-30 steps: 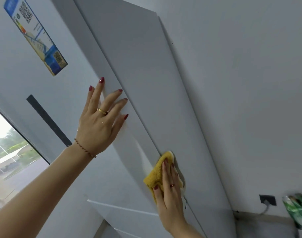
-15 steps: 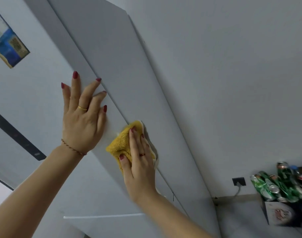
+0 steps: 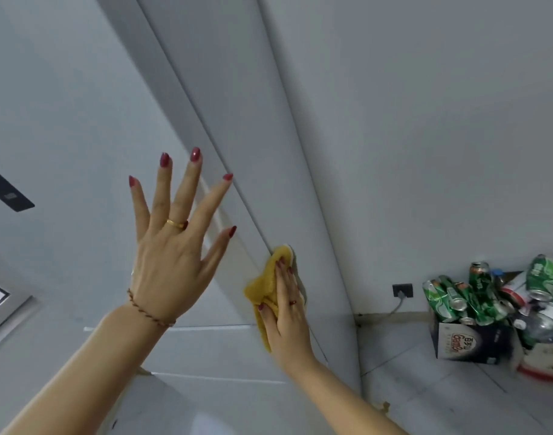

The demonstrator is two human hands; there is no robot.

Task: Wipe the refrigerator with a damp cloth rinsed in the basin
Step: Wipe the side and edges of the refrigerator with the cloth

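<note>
The left hand (image 3: 171,246) is spread wide, fingers straight and fanned, at the front of the white fridge (image 3: 80,120) near its right edge; whether the palm touches the door cannot be told. It wears a gold ring and a twisted cord bracelet. The right hand (image 3: 286,309) lies flat with fingers together, pressing a yellow cloth (image 3: 262,287) against the side panel of the fridge, just past the front corner; the thumb lies over a fold of the cloth. A dark strip (image 3: 9,193) sits on the door at the far left.

On the floor (image 3: 426,387) to the right, a dark box (image 3: 466,343) reads "Gemon" in red, beside some white characters too small to make out. Crushed green cans (image 3: 451,299) are piled on it, their labels blurred. A wall socket (image 3: 402,290) with a plugged cord sits low on the wall (image 3: 426,120) behind.
</note>
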